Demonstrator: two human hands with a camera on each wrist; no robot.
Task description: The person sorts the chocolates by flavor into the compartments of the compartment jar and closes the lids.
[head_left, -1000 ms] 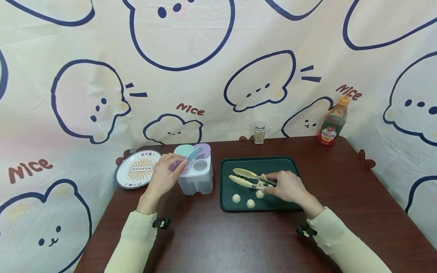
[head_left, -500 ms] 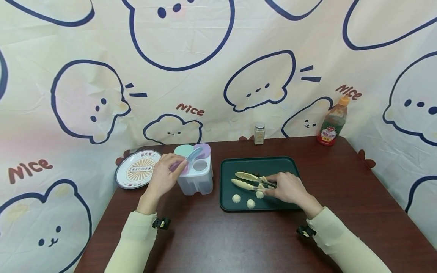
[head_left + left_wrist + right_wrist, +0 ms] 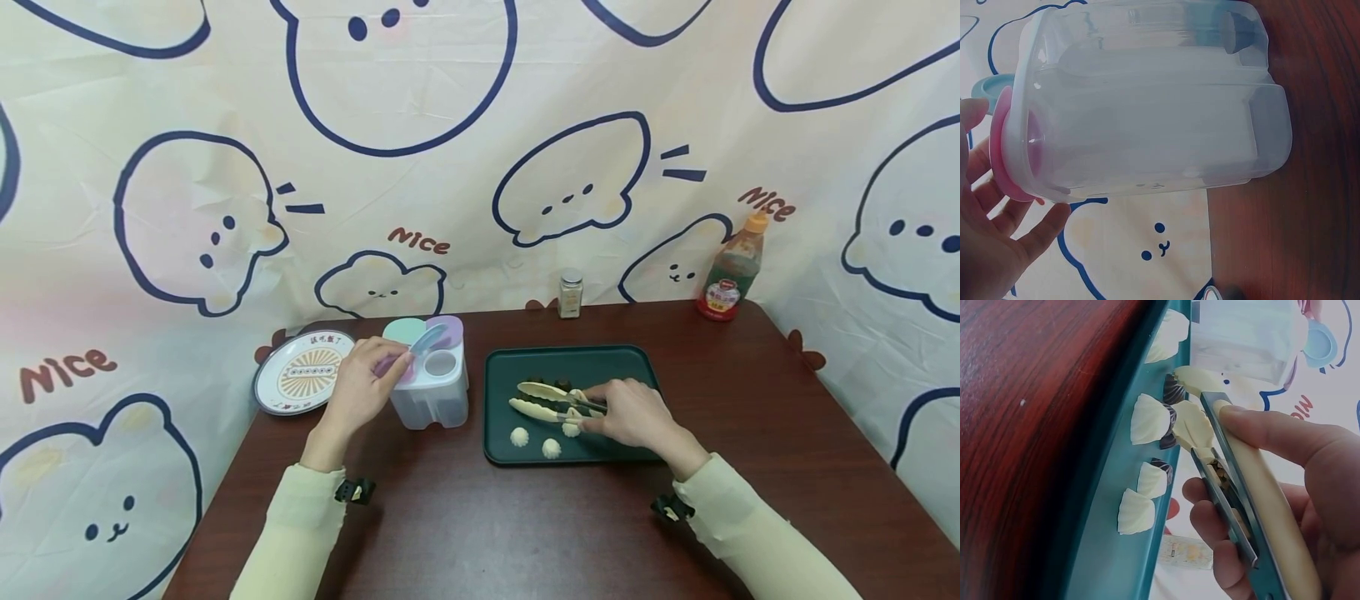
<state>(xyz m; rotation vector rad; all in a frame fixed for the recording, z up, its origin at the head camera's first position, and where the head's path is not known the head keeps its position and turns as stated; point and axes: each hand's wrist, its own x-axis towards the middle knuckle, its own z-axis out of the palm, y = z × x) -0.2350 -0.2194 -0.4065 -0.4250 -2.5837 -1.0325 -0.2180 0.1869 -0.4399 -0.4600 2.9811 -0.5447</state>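
My left hand (image 3: 367,375) is at the lids of a translucent multi-compartment storage box (image 3: 431,404). Its fingertips pinch the raised light-blue flip lid (image 3: 427,337), beside a round opening; in the left wrist view the fingers curl by the pink lid (image 3: 1004,150). My right hand (image 3: 637,408) grips kitchen tongs (image 3: 1254,494) with cream tips and metal arms. The tongs' tips, spread slightly apart, are low over a dark green tray (image 3: 517,362). Ridged white pieces (image 3: 1150,419) and dark brown ridged pieces (image 3: 1174,389) lie on the tray, some overlapped by the tongs.
A round white plate (image 3: 300,392) with a printed sunburst leans at the left, behind the hand. At the back edge of the brown table (image 3: 465,533) stand a small glass jar (image 3: 570,296) and a sauce bottle (image 3: 731,275). A cartoon-printed cloth (image 3: 465,192) hangs behind.
The tongs have shifted slightly right and toward me, and their tips have drawn a little closer together. My left hand and the flip lid stay where they were.
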